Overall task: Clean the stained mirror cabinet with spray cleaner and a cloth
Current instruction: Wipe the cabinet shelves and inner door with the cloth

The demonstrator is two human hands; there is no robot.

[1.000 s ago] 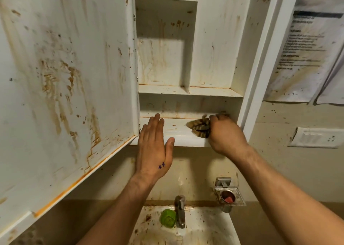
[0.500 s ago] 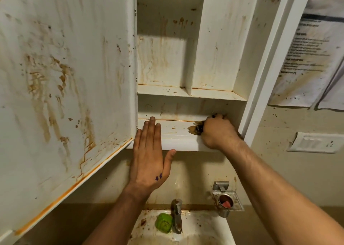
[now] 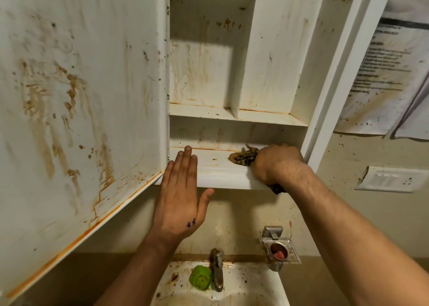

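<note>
The white mirror cabinet (image 3: 209, 73) hangs open above the sink, its shelves streaked with brown and orange stains. Its open door (image 3: 76, 96) fills the left of the view, heavily smeared. My right hand (image 3: 276, 164) grips a dirty striped cloth (image 3: 243, 157) against the front lip of the bottom shelf (image 3: 218, 173), near the right end. My left hand (image 3: 181, 199) lies flat with straight fingers on the same lip, near the door hinge. No spray cleaner shows in the frame.
Below is a stained white sink (image 3: 232, 289) with a metal tap (image 3: 217, 268) and a green scrubber (image 3: 200, 278). A metal soap holder (image 3: 279, 251) is on the wall. Stained papers (image 3: 390, 73) and a switch plate (image 3: 392, 179) sit to the right.
My right hand has bunched the cloth tighter and shifted it along the bottom shelf lip. My left hand stays flat on the lip. The view has tilted slightly.
</note>
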